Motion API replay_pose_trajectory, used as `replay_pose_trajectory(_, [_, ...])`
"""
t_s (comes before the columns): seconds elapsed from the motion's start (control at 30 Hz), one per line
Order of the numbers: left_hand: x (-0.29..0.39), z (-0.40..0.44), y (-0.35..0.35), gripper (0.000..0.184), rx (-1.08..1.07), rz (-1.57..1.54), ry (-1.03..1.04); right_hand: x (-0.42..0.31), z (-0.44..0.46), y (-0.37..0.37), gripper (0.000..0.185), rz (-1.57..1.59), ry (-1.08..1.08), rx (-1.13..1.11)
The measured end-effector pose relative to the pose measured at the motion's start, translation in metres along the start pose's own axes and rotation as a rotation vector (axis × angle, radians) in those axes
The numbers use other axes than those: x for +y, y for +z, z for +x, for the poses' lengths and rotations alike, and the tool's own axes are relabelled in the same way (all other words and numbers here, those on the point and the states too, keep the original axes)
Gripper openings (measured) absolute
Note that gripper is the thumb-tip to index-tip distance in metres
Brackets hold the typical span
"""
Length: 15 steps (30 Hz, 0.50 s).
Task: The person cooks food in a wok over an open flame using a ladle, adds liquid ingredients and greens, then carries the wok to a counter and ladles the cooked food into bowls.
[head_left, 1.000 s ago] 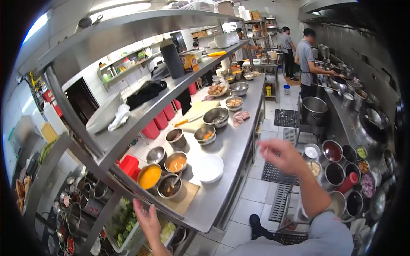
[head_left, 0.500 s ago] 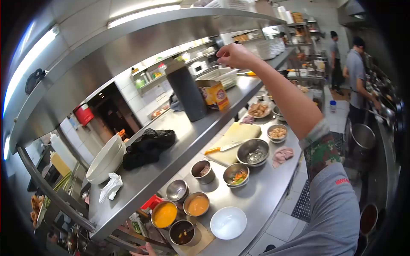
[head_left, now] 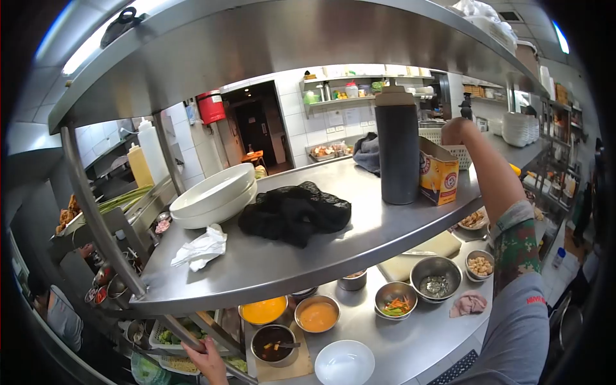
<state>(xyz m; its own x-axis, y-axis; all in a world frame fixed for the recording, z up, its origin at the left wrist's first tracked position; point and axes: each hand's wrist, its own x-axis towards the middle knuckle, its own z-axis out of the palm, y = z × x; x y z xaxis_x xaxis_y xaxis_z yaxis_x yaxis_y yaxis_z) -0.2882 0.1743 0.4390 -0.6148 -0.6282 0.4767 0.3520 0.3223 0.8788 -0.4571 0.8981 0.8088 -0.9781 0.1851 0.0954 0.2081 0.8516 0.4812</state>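
My right hand (head_left: 454, 131) is reaching over the steel shelf at a white plastic basket (head_left: 459, 155). Its fingers point away from me and are hidden, so I cannot see what they touch. Just in front stand an opened orange-yellow box (head_left: 439, 176) and a tall dark squeeze bottle (head_left: 398, 151). Low on the left, my left hand (head_left: 210, 364) is closed around a metal shelf post (head_left: 179, 330). Close by is a bowl of dark sauce (head_left: 272, 344) with a utensil in it.
On the shelf (head_left: 256, 282) lie black netting (head_left: 295, 212), stacked white dishes (head_left: 215, 192) and a crumpled napkin (head_left: 202, 248). Below are sauce bowls, a white bowl (head_left: 344, 363), a cutting board (head_left: 443, 250) with a knife, and a steel bowl (head_left: 436, 278). Another person (head_left: 61, 321) is at far left.
My view has swung to the right hand's shelf side and leftward. My right hand has dropped from above the shelf to the basket. The left hand shows more fully at the post.
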Motion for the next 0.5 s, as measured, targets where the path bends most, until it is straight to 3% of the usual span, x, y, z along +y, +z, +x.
replay_pose_trajectory(0.1, [-0.047,0.017,-0.016,0.067,0.005,0.192,-0.058,-0.003,-0.001,-0.001,0.034,-0.175,-0.081,-0.019])
replay_pose_trajectory(0.13, [-0.054,0.018,-0.013,0.067,0.041,0.209,0.009,-0.002,0.000,-0.004,0.033,-0.135,-0.072,-0.101])
replay_pose_trajectory(0.2, [-0.058,0.020,-0.009,0.067,0.118,0.236,0.143,-0.006,-0.025,-0.017,0.035,0.207,0.071,-0.159])
replay_pose_trajectory(0.23, [-0.059,0.020,-0.007,0.067,0.121,0.234,0.111,-0.008,-0.032,-0.024,0.037,0.136,0.042,-0.223])
replay_pose_trajectory(0.27, [-0.060,0.019,-0.006,0.067,0.130,0.236,0.077,-0.008,-0.032,-0.017,0.038,0.072,0.102,-0.123])
replay_pose_trajectory(0.33, [-0.038,0.016,-0.008,0.066,0.148,0.307,0.054,0.001,-0.014,-0.003,0.037,0.202,0.144,-0.225])
replay_pose_trajectory(0.4, [0.006,0.001,0.002,0.066,0.172,0.431,0.066,0.009,-0.019,-0.004,0.038,0.367,0.044,-0.288])
replay_pose_trajectory(0.43, [0.004,0.003,0.001,0.058,0.138,0.403,0.136,0.012,-0.021,-0.002,0.039,0.447,-0.011,-0.323])
replay_pose_trajectory(0.5, [0.005,0.003,0.000,0.059,0.127,0.422,0.145,0.025,-0.020,0.002,0.042,0.604,0.013,-0.300])
